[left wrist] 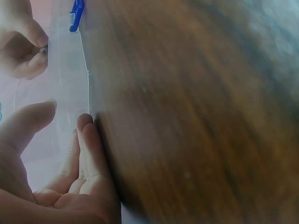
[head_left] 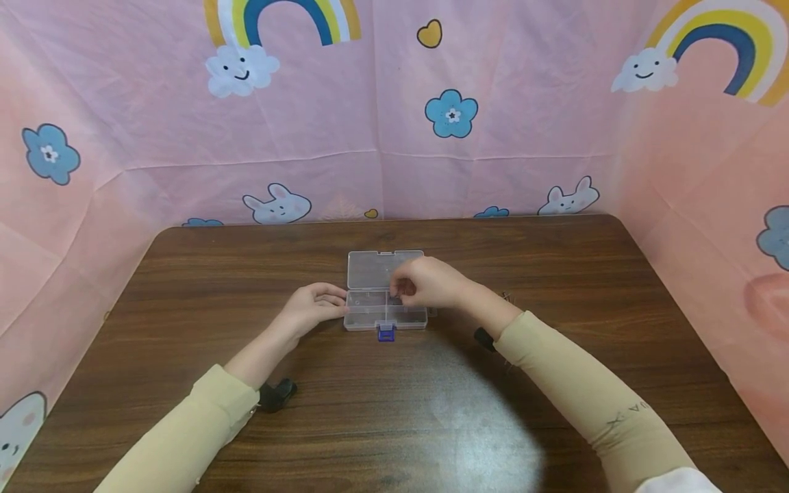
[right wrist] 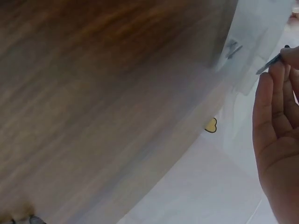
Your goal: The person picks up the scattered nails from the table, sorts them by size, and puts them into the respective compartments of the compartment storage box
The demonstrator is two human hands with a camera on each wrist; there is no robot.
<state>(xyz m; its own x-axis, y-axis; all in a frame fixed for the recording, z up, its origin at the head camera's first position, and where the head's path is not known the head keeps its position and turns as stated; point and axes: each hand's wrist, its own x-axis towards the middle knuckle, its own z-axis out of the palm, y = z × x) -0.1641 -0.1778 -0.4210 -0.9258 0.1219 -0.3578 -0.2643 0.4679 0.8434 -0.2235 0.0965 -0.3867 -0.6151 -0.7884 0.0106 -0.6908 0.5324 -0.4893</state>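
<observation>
A clear plastic box (head_left: 365, 328) with several compartments and a blue latch (head_left: 386, 334) stands on the table, its lid (head_left: 368, 269) folded back behind it. My left hand (head_left: 314, 306) rests against the box's left side; in the left wrist view its nearly straight fingers (left wrist: 86, 140) touch the box edge while the thumb stands apart. Over the back right compartment, my right hand (head_left: 428, 282) pinches a small pointed metal screw (right wrist: 270, 63) between thumb and fingertips. Similar small metal pieces (right wrist: 233, 49) show through the clear plastic in the right wrist view.
Thin metal pieces (head_left: 508, 297) lie on the brown wooden table (head_left: 382, 424) beyond my right forearm. Black wrist-worn devices (head_left: 277, 396) show beside the sleeves. A pink patterned cloth (head_left: 394, 185) hangs around the table's back and sides.
</observation>
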